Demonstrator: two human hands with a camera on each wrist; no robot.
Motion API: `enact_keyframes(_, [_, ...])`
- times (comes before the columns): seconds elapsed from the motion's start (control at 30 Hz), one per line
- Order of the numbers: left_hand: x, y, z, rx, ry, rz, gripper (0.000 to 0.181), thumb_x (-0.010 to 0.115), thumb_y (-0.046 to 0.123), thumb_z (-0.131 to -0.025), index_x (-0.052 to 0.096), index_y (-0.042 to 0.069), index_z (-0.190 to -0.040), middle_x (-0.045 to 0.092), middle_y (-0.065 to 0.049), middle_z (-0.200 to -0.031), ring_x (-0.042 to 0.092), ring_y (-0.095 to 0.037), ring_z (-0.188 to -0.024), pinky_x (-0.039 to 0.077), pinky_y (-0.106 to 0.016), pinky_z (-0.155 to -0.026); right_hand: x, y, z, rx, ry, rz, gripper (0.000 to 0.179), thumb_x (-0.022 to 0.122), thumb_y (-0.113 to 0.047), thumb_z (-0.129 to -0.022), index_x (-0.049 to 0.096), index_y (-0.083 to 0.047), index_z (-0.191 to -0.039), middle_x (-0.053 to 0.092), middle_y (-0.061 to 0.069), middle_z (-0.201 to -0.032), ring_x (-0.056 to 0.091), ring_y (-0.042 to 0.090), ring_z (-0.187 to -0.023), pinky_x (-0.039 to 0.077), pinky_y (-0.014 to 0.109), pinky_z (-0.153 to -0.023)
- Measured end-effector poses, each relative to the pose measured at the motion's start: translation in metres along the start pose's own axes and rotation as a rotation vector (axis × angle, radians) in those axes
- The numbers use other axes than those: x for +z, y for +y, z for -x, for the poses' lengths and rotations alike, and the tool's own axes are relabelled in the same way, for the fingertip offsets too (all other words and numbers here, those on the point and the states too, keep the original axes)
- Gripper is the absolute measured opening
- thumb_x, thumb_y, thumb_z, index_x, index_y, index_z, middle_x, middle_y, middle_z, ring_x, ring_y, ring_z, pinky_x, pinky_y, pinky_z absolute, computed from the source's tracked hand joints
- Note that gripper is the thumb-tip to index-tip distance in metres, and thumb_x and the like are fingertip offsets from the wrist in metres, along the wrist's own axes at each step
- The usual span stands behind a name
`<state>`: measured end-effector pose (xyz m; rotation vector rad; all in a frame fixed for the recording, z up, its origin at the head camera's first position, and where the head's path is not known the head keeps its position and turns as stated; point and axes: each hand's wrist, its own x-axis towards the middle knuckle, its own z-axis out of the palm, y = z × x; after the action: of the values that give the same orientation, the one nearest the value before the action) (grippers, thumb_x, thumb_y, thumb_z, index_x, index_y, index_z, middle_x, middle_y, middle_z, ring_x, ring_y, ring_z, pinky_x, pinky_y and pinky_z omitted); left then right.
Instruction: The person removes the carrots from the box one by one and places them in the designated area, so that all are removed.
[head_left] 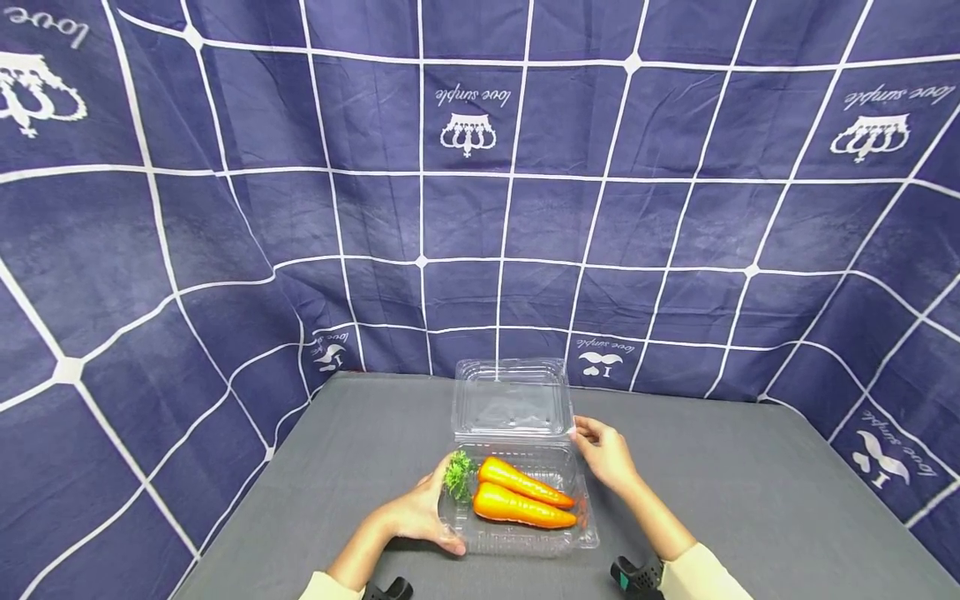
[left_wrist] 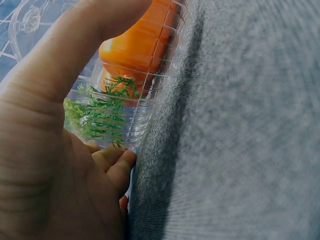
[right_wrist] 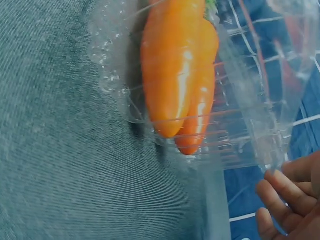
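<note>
On a grey bench (head_left: 720, 475), two carrots (head_left: 517, 507) and a leafy tuft (head_left: 458, 477) are lying inside a clear plastic clamshell (head_left: 510, 546), left hand (head_left: 420, 510) is gripping its left end, right hand (head_left: 607, 456) is pinching its raised lid (head_left: 513, 410)

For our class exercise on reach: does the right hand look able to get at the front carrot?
Probably yes: the clear lid stands open, leaving the front carrot uncovered from above, though the right hand, holding the lid's edge, would likely have to let go first.
</note>
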<state>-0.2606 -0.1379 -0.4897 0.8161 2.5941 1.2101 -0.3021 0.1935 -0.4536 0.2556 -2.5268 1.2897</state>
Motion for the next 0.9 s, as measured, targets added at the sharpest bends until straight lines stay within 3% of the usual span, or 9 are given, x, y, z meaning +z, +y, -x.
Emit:
enact_keyframes(0.57, [-0.0022,0.0023,-0.0014,-0.036,-0.016,-0.001,0.134,0.096,0.031,-0.055,0.009,0.003,-0.153,0.035,-0.029,-0.144,0.033,-0.044,-0.132,0.029,-0.063,-0.103,0.0059,0.0059,0.0024,0.050,-0.012,0.013,0.030,0.066,-0.003,-0.089,0.064,0.013,-0.114,0.072,0.013,-0.090,0.066,0.021,-0.079,0.051,0.030,-0.071])
enact_keyframes(0.9, [-0.0012,0.0010,0.0010,-0.027,-0.025,0.006,0.135,0.096,0.034,-0.055,0.008,0.002,-0.153,0.036,-0.030,-0.143,0.033,-0.046,-0.131,0.029,-0.064,-0.103,0.0063,0.0081,0.0051,0.079,-0.022,0.001,0.026,0.066,-0.007,-0.090,0.066,0.012,-0.109,0.071,0.010,-0.083,0.064,0.016,-0.069,0.050,0.028,-0.065])
